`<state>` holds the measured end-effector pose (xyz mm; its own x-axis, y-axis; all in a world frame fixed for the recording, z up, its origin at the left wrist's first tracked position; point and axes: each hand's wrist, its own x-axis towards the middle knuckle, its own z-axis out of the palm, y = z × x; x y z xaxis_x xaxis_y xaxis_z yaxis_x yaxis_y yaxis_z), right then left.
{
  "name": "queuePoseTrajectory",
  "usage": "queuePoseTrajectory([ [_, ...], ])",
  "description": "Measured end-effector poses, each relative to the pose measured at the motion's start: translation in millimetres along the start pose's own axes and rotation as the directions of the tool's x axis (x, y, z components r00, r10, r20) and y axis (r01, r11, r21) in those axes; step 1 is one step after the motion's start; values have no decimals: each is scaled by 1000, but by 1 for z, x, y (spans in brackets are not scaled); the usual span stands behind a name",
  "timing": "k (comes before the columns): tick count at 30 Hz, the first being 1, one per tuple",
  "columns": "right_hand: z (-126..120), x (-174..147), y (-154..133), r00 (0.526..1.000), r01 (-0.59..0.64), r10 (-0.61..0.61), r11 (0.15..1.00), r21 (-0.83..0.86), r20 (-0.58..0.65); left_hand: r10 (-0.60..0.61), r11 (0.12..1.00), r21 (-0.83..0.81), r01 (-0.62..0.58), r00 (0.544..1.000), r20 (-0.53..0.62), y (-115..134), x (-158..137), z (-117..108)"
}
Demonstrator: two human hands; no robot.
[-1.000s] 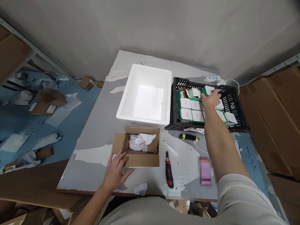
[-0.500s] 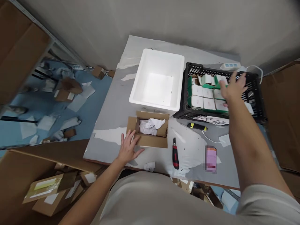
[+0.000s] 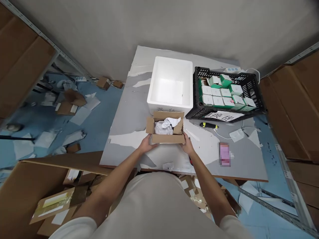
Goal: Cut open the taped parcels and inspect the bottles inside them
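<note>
A small open cardboard box (image 3: 168, 138) with its flaps folded outward rests on the table, with crumpled white paper (image 3: 163, 128) inside. My left hand (image 3: 147, 145) grips its near left corner, thumb along the front side. At the near right corner, my right hand (image 3: 187, 146) holds the same box. Directly behind stands a white foam box (image 3: 152, 99), its inside bare apart from small specks. Most of a red and black utility knife (image 3: 191, 161) is hidden by my right forearm.
A black plastic crate (image 3: 196, 112) of small green and white boxes (image 3: 217, 101) stands at the back right. Before it lie a yellow and black utility knife (image 3: 209, 125) and a blurred pink phone (image 3: 224, 154). A large carton (image 3: 62, 159) is beside the table's left front.
My right hand has left the crate and come down to the cardboard box's right corner. My left hand has gone from lying open by the box to gripping it. The view has shifted.
</note>
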<state>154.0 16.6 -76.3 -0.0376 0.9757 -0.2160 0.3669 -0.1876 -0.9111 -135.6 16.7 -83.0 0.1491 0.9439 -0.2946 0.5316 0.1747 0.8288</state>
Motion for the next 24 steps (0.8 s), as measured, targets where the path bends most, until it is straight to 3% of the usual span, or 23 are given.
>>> queuePoseTrajectory([
  [3, 9, -7, -12, 992, -21, 22, 1000, 9, -123, 32, 997, -69, -39, 994, -103, 7, -6, 5],
  [6, 4, -28, -21, 984, -28, 22, 999, -33, -175, 112, 991, -48, -126, 969, -220, 9, -31, 0],
  [10, 9, -57, -15, 974, -94, 59, 984, -151, -218, 90, 988, -99, -119, 962, -256, 3, -57, 1],
  [17, 27, -56, 10, 951, -201, 166, 973, -115, -261, -33, 992, -127, 9, 982, -188, -13, -50, 17],
  [20, 26, -61, 13, 953, -197, 169, 976, -90, -250, -25, 984, -177, 3, 992, -122, -21, -63, 15],
  [24, 27, -88, 17, 962, -115, 97, 992, -56, -254, -7, 995, -97, 1, 998, -58, -35, -88, 16],
])
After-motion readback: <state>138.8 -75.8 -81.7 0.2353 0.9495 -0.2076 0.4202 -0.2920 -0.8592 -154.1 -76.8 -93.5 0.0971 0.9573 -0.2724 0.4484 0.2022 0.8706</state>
